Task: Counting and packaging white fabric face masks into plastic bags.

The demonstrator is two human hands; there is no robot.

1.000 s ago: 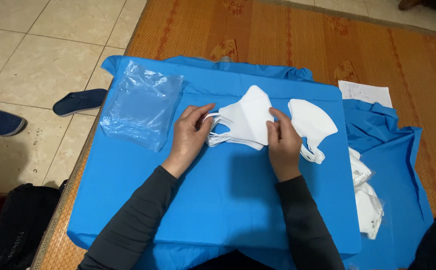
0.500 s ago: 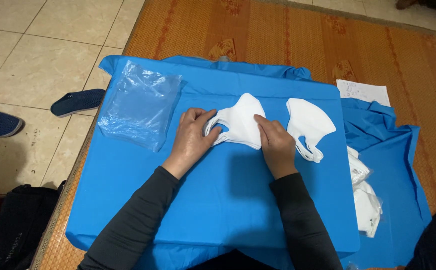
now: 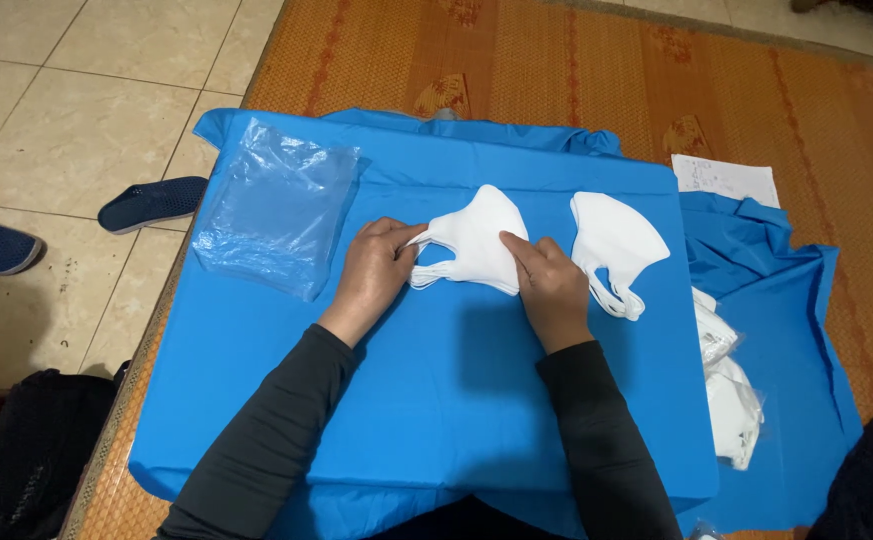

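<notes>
Fingers of left hand [image 3: 375, 268] and right hand [image 3: 549, 285] pinching one white mask [image 3: 477, 240], second mask [image 3: 615, 240] beside

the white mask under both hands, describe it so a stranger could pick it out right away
On the blue cloth-covered board, look to the middle, between the clear plastic bags and a lone white mask. The white mask stack there is the one pinned by the left hand and right hand.
</notes>
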